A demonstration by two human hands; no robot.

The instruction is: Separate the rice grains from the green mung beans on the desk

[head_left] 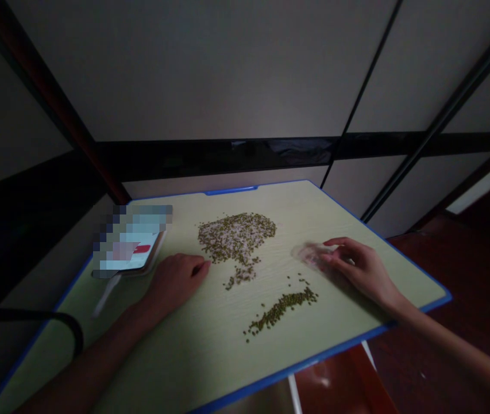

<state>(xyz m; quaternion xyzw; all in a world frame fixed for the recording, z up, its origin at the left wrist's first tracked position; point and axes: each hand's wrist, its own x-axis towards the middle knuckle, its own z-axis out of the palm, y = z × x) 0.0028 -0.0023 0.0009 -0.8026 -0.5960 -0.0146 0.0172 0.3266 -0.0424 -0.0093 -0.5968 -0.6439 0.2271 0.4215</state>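
Note:
A large pile of mixed green beans and pale grains point(236, 233) lies in the middle of the pale tabletop point(201, 356). A smaller mixed cluster point(241, 276) trails from its near side. Closer to me is a separate strip of green beans point(281, 310). My left hand point(180, 279) rests closed on the table, its thumb side by the large pile's left edge; whatever its curled fingers may hold is hidden. Between thumb and fingers, my right hand point(359, 270) grips a clear plastic item point(307, 253), low over the table right of the piles. Its exact shape is blurred.
A phone point(141, 250), its screen partly pixelated, leans on a stand at the table's left, with a white strip point(105, 296) below it. A dark cable point(70, 322) curves in at left. Cabinet panels point(219, 69) rise behind the blue-edged table.

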